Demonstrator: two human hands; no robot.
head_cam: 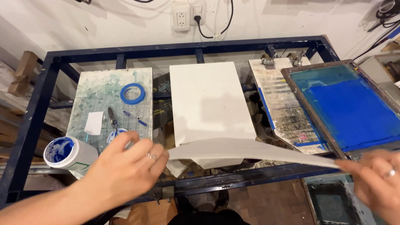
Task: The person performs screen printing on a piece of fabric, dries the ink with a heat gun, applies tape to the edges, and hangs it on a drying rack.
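Head view: left hand (125, 166) and right hand (375, 175) fingers pinch the white sheet (250, 151) stretched between them.

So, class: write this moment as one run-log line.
left hand: grip on white sheet | right hand: grip on other end | sheet: above white platen | blue ink tub: left

Bright, even indoor light from above, with motion blur near the hands.

The white board (210, 100) is nearly blown out; a soft shadow falls across it. The left hand (125, 164), right hand (375, 179) and held sheet (250, 151) are smeared; the frame's rails bow at the edges.
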